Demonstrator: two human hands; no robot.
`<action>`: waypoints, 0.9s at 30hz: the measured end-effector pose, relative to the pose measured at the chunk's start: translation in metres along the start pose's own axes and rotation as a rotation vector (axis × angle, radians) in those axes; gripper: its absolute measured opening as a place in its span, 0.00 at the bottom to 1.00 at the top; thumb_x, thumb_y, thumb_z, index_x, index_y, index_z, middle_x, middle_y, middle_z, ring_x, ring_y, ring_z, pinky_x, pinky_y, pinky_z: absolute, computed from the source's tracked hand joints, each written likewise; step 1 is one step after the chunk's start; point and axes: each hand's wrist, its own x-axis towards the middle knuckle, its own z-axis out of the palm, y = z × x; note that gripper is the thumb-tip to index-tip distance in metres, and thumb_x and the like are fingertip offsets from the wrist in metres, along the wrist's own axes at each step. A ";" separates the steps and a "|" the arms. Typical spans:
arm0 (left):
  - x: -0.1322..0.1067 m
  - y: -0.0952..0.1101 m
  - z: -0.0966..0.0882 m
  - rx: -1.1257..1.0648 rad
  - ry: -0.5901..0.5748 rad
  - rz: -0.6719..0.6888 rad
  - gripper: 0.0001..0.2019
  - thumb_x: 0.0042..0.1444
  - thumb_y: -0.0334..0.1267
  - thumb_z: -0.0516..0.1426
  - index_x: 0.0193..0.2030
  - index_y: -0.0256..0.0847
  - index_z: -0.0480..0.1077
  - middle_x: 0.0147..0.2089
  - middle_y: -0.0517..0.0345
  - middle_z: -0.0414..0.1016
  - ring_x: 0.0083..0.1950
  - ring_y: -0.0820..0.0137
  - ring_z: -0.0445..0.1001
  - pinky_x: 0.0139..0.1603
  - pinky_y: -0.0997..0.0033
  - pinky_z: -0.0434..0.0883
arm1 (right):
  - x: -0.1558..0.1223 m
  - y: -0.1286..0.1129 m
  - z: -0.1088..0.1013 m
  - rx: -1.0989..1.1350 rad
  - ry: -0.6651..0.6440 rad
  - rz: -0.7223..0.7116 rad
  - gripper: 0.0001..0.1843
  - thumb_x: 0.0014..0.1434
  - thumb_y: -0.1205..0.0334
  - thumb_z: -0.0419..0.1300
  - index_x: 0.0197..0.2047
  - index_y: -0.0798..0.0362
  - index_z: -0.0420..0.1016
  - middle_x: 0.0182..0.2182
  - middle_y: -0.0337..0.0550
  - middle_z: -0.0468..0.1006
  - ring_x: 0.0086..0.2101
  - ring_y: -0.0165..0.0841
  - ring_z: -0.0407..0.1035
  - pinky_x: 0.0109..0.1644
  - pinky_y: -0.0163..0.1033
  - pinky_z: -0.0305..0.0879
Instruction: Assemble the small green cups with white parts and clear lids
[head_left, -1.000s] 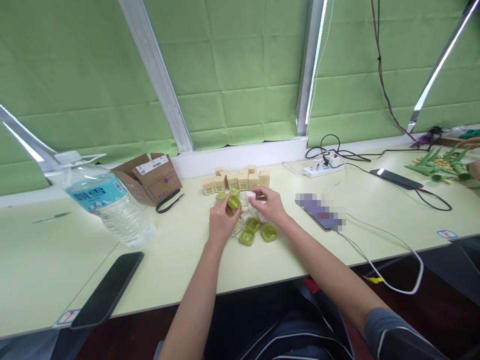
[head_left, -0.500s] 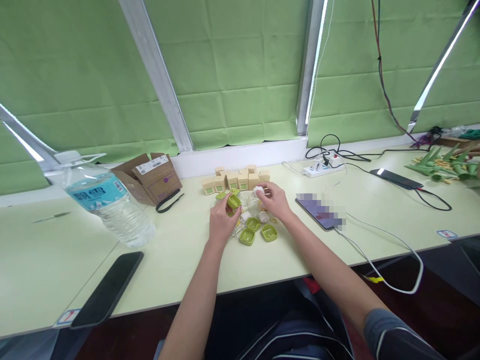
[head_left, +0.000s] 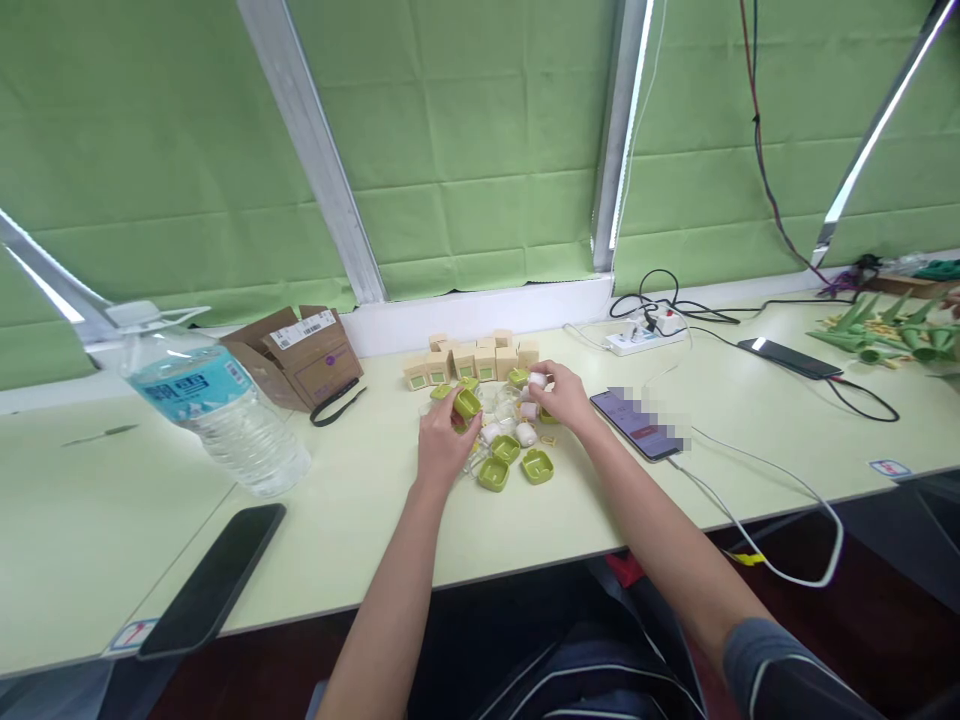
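My left hand (head_left: 442,445) is closed on a small green square shell (head_left: 467,403), hollow side showing, held over the middle of the pile. Pinched in the fingers of my right hand (head_left: 564,398) is a small white rounded piece (head_left: 538,380), at the pile's right side. Below my hands lie loose green shells, among them one at the front right (head_left: 537,466) and another beside it (head_left: 493,474). White pieces (head_left: 526,434) and clear plastic parts (head_left: 501,405) are scattered between them, some hidden behind my left hand.
Several small cream boxes (head_left: 464,362) stand behind the pile. To the left are a large water bottle (head_left: 217,400), an open cardboard box (head_left: 300,360) and a black phone (head_left: 214,580). A lit phone (head_left: 634,425) with a white cable lies right; a power strip (head_left: 646,338) sits at the back.
My right hand has shifted slightly right with the white piece, uncovering a green shell and white pieces near it. My left hand keeps the green shell in nearly the same place.
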 end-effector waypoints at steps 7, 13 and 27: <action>0.000 0.000 0.000 -0.010 -0.014 -0.004 0.22 0.57 0.38 0.65 0.58 0.41 0.72 0.34 0.61 0.76 0.33 0.69 0.73 0.44 0.65 0.70 | 0.003 0.011 -0.005 -0.251 -0.116 0.145 0.20 0.58 0.60 0.60 0.54 0.49 0.76 0.49 0.49 0.80 0.47 0.41 0.74 0.51 0.42 0.67; 0.000 0.001 0.000 -0.011 -0.012 -0.003 0.22 0.57 0.37 0.65 0.58 0.41 0.72 0.33 0.61 0.75 0.33 0.69 0.73 0.44 0.65 0.71 | 0.004 0.017 -0.002 -0.323 -0.179 0.185 0.22 0.60 0.62 0.59 0.58 0.50 0.75 0.52 0.50 0.80 0.48 0.42 0.75 0.51 0.41 0.68; 0.000 0.000 0.000 -0.029 -0.014 -0.005 0.22 0.57 0.38 0.65 0.58 0.41 0.72 0.33 0.61 0.75 0.33 0.69 0.73 0.43 0.66 0.71 | 0.001 0.014 -0.002 -0.368 -0.321 0.260 0.21 0.60 0.59 0.60 0.56 0.49 0.78 0.49 0.51 0.83 0.49 0.43 0.76 0.48 0.38 0.67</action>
